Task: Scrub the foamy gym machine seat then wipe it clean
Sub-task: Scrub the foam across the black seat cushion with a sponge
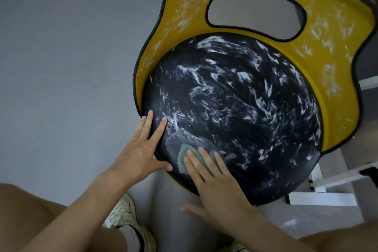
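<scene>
Black seat swirled with white foam streaks, yellow black-edged backrest behind it flecked white, pale green cloth, grey floor

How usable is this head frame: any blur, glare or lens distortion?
Head view: dim, flat light with no hard glare; wide-angle bending curves the yellow backrest; foam streaks on the black seat read sharp; right hand on the green cloth slightly soft.

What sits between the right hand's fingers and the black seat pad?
In the head view, a green scrubbing cloth lies flat under the right hand, pressed against the foamy black seat pad near its lower edge.
</scene>
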`<control>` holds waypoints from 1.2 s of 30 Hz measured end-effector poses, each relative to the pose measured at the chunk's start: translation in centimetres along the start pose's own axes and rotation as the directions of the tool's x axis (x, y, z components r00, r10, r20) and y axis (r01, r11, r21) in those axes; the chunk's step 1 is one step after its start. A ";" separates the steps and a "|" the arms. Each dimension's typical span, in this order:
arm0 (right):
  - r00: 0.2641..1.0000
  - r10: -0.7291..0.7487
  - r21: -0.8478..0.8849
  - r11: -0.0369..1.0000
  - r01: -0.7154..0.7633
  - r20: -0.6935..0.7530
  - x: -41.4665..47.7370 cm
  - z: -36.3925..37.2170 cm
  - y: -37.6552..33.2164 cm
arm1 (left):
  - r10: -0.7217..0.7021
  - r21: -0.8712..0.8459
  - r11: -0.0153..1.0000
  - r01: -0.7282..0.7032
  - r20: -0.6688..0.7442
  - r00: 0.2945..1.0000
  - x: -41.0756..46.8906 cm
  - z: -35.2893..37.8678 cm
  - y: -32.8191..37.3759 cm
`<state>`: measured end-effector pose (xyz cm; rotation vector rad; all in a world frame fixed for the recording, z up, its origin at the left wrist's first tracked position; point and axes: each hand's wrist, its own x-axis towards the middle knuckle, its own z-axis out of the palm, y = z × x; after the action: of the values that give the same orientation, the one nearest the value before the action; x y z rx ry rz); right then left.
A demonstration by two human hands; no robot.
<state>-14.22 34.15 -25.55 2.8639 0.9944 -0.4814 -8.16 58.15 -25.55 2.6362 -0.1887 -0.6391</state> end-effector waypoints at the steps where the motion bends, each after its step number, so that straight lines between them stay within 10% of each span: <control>1: 1.000 -0.015 -0.007 1.000 0.015 -0.012 -0.8 0.2 0.3 | 0.000 -0.007 1.000 0.000 0.002 1.000 0.0 0.0 0.1; 36: 1.000 0.020 0.172 0.985 -0.023 0.019 8.7 -3.8 1.0 | -0.134 -0.456 0.888 0.063 -0.125 0.983 -0.8 1.3 -0.7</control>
<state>-6.14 39.19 -24.69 3.0121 0.9626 -0.6185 -9.42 58.46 -26.57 2.2369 0.1301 -0.4427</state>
